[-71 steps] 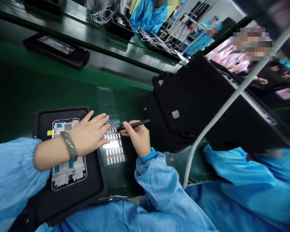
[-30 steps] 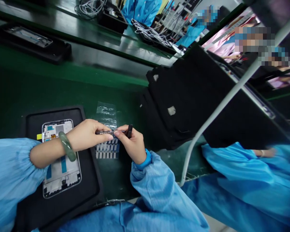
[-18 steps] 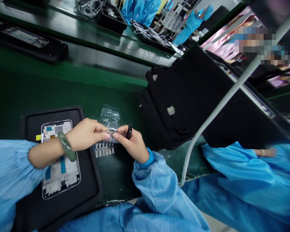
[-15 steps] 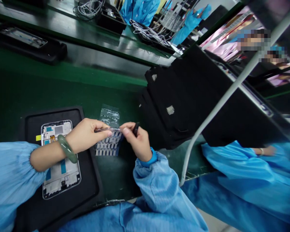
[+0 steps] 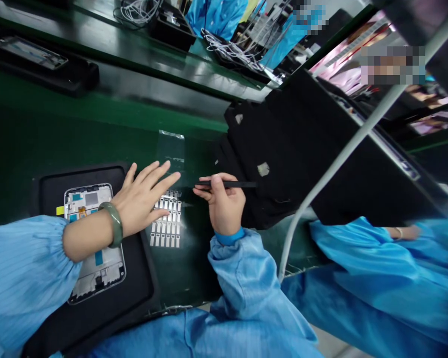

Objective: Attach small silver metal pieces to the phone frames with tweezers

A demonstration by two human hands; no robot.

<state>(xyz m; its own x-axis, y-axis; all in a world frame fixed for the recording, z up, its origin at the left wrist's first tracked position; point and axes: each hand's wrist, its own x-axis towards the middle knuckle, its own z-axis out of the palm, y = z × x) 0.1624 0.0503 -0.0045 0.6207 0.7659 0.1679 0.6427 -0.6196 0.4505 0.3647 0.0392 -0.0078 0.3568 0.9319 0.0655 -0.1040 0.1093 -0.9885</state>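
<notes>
My left hand point(image 5: 144, 196), a green bangle on its wrist, lies flat with fingers spread over the upper part of a clear sheet of small silver stickers point(image 5: 166, 231). The sheet's clear end sticks out beyond my fingers on the green bench. To its right, my right hand point(image 5: 226, 201) is closed around slim black tweezers point(image 5: 233, 184), held roughly level above the bench. Under my left forearm, a tablet-like device housing point(image 5: 100, 271) with exposed inner parts sits in a black tray point(image 5: 142, 293); the forearm hides its middle.
Black foam trays point(image 5: 276, 164) are stacked at the right, behind a grey hose point(image 5: 321, 186). Another black tray point(image 5: 78, 82) with a device frame lies at the far left. White cables point(image 5: 231, 52) lie along the back. A person's blue sleeve point(image 5: 362, 248) is at the right.
Both hands were pinching the sheet's raised fold; now it lies flat. My left hand has opened and spread on it, and my right hand has drawn back right, the black tweezers turned level.
</notes>
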